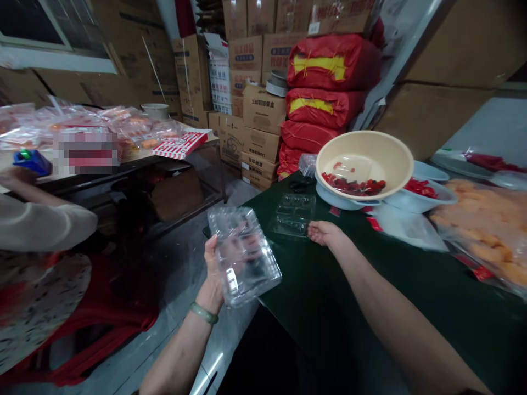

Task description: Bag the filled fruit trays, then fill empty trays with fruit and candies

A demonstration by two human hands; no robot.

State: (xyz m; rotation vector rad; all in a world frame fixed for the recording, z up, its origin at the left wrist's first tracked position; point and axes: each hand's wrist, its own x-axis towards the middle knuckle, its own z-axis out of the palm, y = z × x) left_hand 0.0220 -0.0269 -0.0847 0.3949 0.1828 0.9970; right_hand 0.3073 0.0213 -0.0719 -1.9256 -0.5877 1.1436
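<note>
My left hand (211,277), with a green bangle at the wrist, grips clear plastic trays (249,263) by their left edge, tilted off the table's near edge. They look like a nested stack; the fingers show through the plastic. My right hand (324,233) pinches the near right corner of another clear plastic tray (295,215), which lies on the green tabletop (329,280). Beyond it stands a cream basin (370,144) holding small red and dark pieces.
Light blue basins (426,200), one with red packets, stand at the right. Beside them lies a clear bag of orange pieces (481,219). A co-worker (45,225) sits left at a table of bagged goods. Cartons (263,109) and red bundles (329,66) are stacked behind.
</note>
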